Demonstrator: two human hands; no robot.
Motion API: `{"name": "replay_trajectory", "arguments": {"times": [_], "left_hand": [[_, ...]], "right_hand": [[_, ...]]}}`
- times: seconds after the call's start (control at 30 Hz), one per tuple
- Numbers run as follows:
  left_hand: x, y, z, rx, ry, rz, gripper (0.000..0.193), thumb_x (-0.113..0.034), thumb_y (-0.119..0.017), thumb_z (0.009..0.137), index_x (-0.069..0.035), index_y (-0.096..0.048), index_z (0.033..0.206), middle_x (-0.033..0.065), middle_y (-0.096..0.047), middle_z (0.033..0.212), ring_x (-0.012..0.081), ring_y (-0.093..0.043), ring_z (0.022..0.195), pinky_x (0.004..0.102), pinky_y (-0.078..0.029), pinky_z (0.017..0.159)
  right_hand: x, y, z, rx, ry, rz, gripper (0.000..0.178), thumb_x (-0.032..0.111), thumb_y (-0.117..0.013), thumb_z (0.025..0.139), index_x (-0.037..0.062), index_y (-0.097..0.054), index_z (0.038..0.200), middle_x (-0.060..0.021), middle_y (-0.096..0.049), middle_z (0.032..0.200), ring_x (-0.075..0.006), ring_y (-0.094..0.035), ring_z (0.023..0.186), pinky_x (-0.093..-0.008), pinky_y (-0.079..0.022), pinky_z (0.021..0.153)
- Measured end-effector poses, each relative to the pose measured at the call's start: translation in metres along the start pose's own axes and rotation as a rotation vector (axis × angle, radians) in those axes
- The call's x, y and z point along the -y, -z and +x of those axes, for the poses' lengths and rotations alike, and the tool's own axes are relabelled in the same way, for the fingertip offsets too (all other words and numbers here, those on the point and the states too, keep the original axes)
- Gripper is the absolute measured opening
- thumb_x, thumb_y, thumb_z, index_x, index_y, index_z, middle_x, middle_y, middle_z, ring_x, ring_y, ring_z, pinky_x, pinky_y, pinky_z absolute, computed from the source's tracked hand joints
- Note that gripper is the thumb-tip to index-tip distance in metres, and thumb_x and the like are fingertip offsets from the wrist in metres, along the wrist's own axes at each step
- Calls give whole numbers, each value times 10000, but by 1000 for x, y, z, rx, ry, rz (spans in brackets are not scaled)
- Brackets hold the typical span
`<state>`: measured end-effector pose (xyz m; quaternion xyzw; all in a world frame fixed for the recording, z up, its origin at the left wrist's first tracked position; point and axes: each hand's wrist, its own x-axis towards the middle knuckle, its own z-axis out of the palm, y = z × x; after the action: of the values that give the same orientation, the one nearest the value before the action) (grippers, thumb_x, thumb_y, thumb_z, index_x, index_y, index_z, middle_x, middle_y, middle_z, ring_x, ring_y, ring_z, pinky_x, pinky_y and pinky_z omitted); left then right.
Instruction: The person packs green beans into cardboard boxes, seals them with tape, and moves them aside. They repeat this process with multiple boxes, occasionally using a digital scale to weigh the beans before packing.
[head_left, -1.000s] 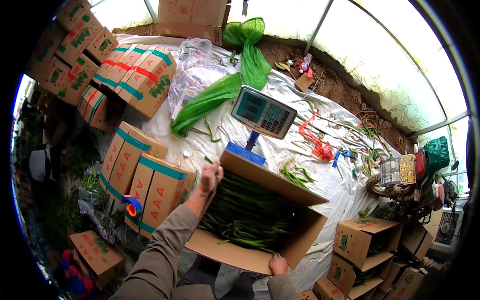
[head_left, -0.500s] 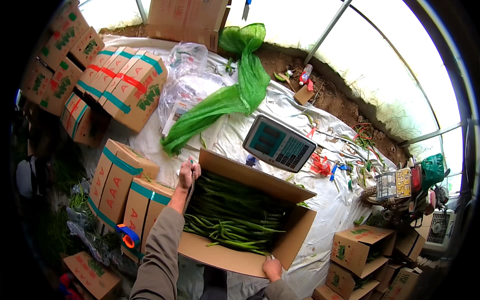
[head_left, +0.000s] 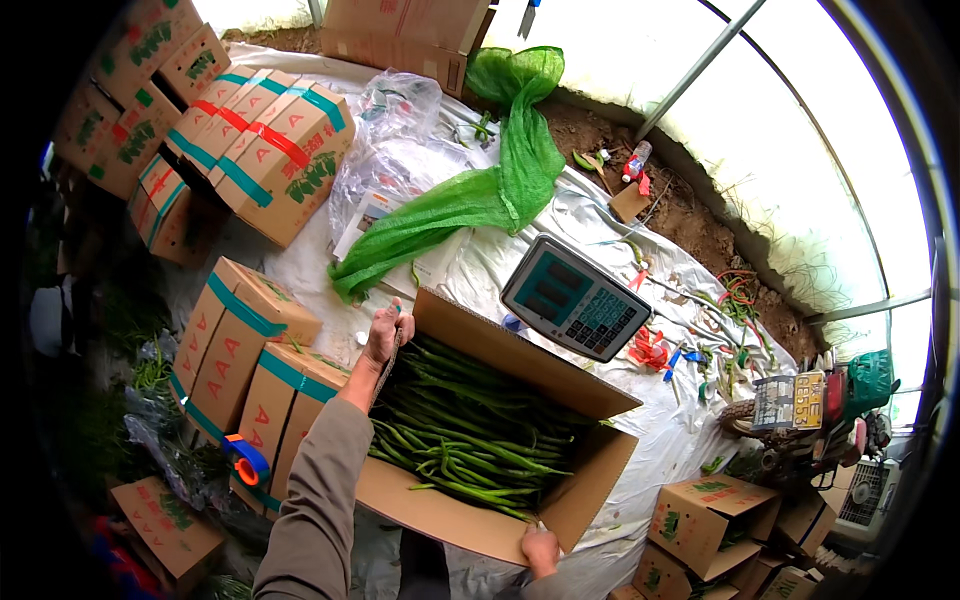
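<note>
An open cardboard box (head_left: 608,487) is between my hands, filled with long green chili peppers (head_left: 470,420) laid mostly lengthwise. My left hand (head_left: 388,333) is closed round the upper left edge of the box. At its near right corner, my right hand (head_left: 541,550) grips the near wall, thumb over the rim. Just beyond the box's far flap stands a scale's display panel (head_left: 575,298) with a keypad. What the box rests on is hidden beneath it.
Taped cartons (head_left: 285,165) stand at left, with a blue and orange tape dispenser (head_left: 246,459) on the nearer ones. Green netting (head_left: 510,190) and clear plastic lie on the white sheet (head_left: 440,262). Open cartons (head_left: 708,520) and a motorbike (head_left: 800,400) are at right.
The view has shifted and tilted slightly, so the surroundings sit differently in the picture. Both hands keep the same grip on the box, and the peppers look unchanged.
</note>
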<state>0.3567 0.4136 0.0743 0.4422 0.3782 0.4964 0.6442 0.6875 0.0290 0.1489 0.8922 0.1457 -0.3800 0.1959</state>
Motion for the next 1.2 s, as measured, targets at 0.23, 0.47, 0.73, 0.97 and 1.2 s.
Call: {"name": "replay_trajectory", "arguments": {"times": [0.23, 0.47, 0.73, 0.97, 1.2], "left_hand": [[-57, -55, -16, -230, -27, 319, 579, -527, -360, 1011, -65, -709, 997, 73, -721, 973, 172, -640, 969, 326, -415, 880], [-153, 7, -248, -613, 229, 337, 353, -361, -485, 1013, -72, -633, 874, 6, -608, 690, 83, -532, 571, 232, -383, 502], [-139, -119, -596, -1285, 742, 1, 328, -182, -490, 1027, -145, -428, 707, 25, -277, 643, 195, -261, 591, 477, -355, 575], [-98, -196, -661, -866, 1050, 583, 347, -218, -490, 1007, -111, -498, 677, 52, -437, 646, 205, -399, 585, 440, -389, 553], [-135, -98, -563, -807, 686, 109, 378, -277, -490, 1007, -84, -548, 687, 64, -553, 616, 172, -510, 536, 348, -381, 464]], "right_hand": [[-78, -2, 96, 30, 120, 228, 531, 424, -665, 826, -75, -688, 1007, -208, -703, 925, -299, -689, 793, -408, -534, 652], [-95, 71, -25, 339, 171, 548, 697, 619, -503, 915, -60, -650, 863, -134, -612, 647, -233, -618, 563, -348, -460, 479], [-250, 118, 42, -187, 361, 108, 537, 492, -581, 867, -20, -710, 964, -283, -687, 976, -450, -648, 990, -492, -493, 905], [-296, 137, 110, -341, 574, -216, 406, 412, -585, 876, 37, -725, 944, -246, -695, 931, -413, -656, 974, -479, -509, 871], [-162, 95, -9, 44, 714, 80, 465, 479, -676, 799, 74, -759, 1013, -210, -717, 1006, -336, -686, 983, -411, -517, 886]]}}
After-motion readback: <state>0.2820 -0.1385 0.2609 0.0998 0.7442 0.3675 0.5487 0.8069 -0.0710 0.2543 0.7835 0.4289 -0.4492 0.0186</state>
